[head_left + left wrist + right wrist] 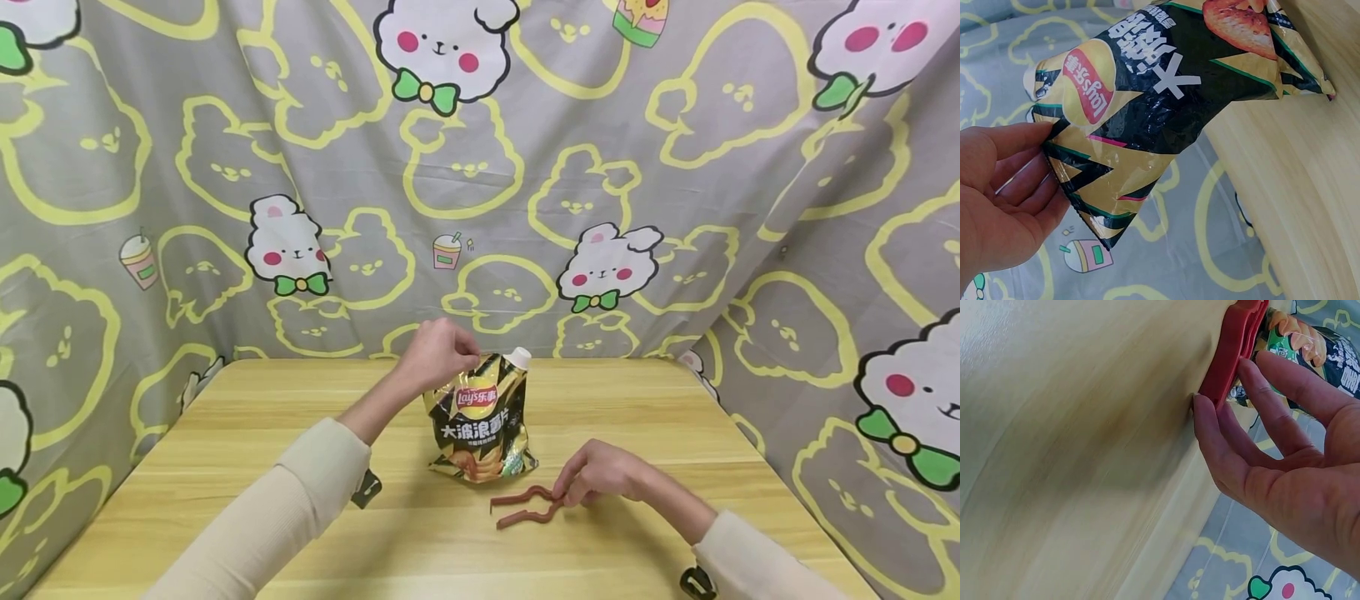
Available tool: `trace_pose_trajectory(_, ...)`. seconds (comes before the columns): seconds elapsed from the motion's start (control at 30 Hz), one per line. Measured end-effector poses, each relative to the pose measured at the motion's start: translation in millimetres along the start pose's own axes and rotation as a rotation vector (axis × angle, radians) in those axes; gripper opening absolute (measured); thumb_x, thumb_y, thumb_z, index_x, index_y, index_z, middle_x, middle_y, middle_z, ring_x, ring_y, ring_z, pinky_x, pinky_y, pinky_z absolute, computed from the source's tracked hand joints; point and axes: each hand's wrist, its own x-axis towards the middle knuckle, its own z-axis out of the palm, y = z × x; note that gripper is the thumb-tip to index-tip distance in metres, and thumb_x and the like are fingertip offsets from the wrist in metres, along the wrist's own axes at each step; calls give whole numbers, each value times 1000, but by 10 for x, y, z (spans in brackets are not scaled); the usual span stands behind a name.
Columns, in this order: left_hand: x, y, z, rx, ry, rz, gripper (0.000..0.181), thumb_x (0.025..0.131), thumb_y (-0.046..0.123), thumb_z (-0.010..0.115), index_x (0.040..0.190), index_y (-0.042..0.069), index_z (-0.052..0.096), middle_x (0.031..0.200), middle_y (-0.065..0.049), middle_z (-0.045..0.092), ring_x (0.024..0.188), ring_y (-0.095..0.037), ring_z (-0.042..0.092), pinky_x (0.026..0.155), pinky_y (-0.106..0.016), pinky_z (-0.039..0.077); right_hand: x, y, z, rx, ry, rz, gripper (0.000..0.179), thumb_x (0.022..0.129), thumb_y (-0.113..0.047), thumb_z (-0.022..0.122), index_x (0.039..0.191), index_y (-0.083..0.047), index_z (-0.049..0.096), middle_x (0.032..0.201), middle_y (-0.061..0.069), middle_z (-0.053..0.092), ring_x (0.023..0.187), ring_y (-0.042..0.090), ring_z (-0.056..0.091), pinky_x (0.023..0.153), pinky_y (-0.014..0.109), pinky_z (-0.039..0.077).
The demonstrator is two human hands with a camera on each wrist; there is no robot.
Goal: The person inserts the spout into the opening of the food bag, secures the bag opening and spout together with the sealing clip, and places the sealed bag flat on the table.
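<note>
A black and gold Lay's potato chip bag (pixel 480 429) stands on the table, its front turned toward me. My left hand (pixel 438 357) pinches its top left edge; in the left wrist view, one finger lies on the front while the others go behind the edge. By the bag's top right corner shows a white cap-like piece (pixel 519 358); how it is attached cannot be seen. My right hand (pixel 603 473) pinches the joined end of a reddish-brown two-armed clip (pixel 525 508). The clip's arms stand spread, pointing left, just in front of the bag.
The light wooden table (pixel 300 392) carries the bag. A grey curtain (pixel 360 167) with yellow outlines and white cartoon animals hangs behind and on both sides. Black wrist gear (pixel 366 490) sits under my left cuff, and a similar piece (pixel 697 583) is at the right.
</note>
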Motion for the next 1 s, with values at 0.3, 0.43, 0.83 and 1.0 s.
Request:
trace_pose_trajectory(0.3,-14,4,-7,-10,-3,-1,5,88,11,77,88,9,81,83,-3,79,71,-11,71,72,-29,58,11,35,48,-42,46,-49,18,70,6,77,88,3,77,84,12,77,64,11,61,60,27,52)
trace_pose_trajectory(0.43,-11,6,-3,-5,-1,1,5,87,11,77,88,9,81,83,-3,79,71,-11,71,72,-29,59,-1,45,91,-112,97,-82,16,68,10,77,81,1,76,76,9,75,60,10,57,54,22,46)
trace_pose_trajectory(0.83,-4,-10,8,-5,6,-2,5,87,11,77,88,9,81,83,-3,79,70,-11,71,71,-28,59,-16,40,126,-220,173,-72,18,65,10,80,73,-4,73,68,3,72,62,13,58,57,23,44)
trace_pose_trajectory(1.0,-2,-10,10,-10,8,-2,5,87,11,77,88,9,81,82,-3,79,70,-11,71,71,-28,59,-37,47,70,-207,172,-64,17,66,10,81,73,-3,71,67,3,71,62,14,61,59,27,49)
